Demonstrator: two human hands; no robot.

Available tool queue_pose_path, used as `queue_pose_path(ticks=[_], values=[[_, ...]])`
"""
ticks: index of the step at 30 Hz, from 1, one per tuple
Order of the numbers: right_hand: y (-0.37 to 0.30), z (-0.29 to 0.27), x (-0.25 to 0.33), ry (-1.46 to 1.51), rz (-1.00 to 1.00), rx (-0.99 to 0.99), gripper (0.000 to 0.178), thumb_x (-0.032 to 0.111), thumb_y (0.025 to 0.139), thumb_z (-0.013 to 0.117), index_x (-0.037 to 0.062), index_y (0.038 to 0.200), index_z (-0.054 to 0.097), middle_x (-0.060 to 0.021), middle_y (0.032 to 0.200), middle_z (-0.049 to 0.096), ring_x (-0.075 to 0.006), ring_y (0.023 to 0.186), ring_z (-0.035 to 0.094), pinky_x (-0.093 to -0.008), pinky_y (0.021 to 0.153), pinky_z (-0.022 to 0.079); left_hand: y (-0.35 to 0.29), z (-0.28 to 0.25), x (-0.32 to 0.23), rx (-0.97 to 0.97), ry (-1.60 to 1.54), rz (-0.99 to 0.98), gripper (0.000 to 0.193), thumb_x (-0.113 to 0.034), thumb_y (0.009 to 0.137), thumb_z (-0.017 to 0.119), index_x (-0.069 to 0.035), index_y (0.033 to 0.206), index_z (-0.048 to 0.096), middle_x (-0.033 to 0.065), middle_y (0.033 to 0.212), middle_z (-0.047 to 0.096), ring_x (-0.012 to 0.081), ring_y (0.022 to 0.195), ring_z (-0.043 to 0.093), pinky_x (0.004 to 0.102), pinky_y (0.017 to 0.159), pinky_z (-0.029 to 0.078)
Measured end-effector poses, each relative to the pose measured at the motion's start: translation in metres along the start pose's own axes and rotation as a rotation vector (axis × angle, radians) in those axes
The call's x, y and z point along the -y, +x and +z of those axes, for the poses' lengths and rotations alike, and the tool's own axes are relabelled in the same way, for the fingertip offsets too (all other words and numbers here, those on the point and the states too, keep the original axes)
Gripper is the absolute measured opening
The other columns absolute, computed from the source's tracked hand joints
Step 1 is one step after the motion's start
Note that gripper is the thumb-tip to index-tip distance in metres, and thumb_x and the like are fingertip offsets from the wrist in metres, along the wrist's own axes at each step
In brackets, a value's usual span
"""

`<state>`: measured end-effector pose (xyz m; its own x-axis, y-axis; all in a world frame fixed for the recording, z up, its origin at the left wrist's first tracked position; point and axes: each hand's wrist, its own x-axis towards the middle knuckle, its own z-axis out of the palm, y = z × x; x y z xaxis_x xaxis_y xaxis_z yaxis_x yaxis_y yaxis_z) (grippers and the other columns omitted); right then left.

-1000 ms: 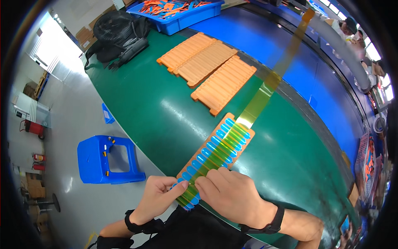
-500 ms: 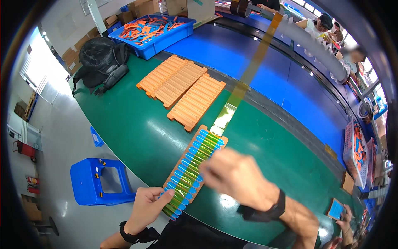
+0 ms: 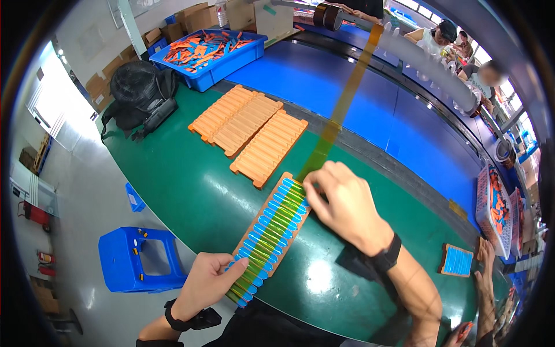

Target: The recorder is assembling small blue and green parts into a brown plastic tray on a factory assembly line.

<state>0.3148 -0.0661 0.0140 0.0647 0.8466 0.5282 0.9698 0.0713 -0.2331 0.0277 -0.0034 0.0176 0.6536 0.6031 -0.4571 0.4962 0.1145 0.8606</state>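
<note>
A long orange-brown slotted tray (image 3: 273,263) lies slantwise before me, with a row of blue, rounded-end strips (image 3: 252,236) set across it. Amber see-through tape (image 3: 329,136) runs down from a roll (image 3: 328,17) at the top and lies lengthwise over the middle of the strips. At the tray's near end my left hand (image 3: 208,283) is closed on its edge, thumb on top of the taped strips. My right hand (image 3: 345,205) is at the far end, thumb and forefinger pinched together at the tape's edge; the exact contact is partly hidden by the fingers.
Several bare slotted trays (image 3: 269,147) lie farther off on the green table (image 3: 196,191). A blue bin (image 3: 211,72) of orange and blue pieces and a black bag (image 3: 139,92) stand beyond. A blue stool (image 3: 136,254) is at left. Another person's hand (image 3: 485,260) is near a filled tray (image 3: 457,260) at right.
My right hand has moved up from over the tray's middle to its far end, at the tape. My left hand stays at the near end. The other person's filled tray has shifted leftward and away.
</note>
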Motion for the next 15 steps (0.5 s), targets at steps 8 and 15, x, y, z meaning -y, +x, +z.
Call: queue_pose_path(ticks=[8,15], values=[[-0.052,-0.003,0.063,0.38,-0.096,0.205,0.01,0.012,0.085,0.067,0.0057,0.084,0.06,-0.0088,0.083,0.055,-0.0268,0.077,0.061,-0.0411,0.063,0.053,0.01,0.005,-0.014,-0.025,0.053,0.178,0.02,-0.008,0.099,0.066,0.011,0.1,0.071,0.007,0.085,0.074,0.0035,0.072,0.063,0.0218,0.061,0.051],[-0.032,0.006,-0.014,0.088,0.136,0.031,0.012,0.016,0.094,0.064,0.0053,0.093,0.068,-0.0101,0.077,0.065,-0.0296,0.077,0.065,-0.0424,0.065,0.055,0.014,-0.001,-0.026,-0.187,0.014,0.04,0.032,-0.029,0.102,0.064,0.0,0.092,0.069,0.0011,0.083,0.064,0.0165,0.074,0.056,0.034,0.068,0.046]])
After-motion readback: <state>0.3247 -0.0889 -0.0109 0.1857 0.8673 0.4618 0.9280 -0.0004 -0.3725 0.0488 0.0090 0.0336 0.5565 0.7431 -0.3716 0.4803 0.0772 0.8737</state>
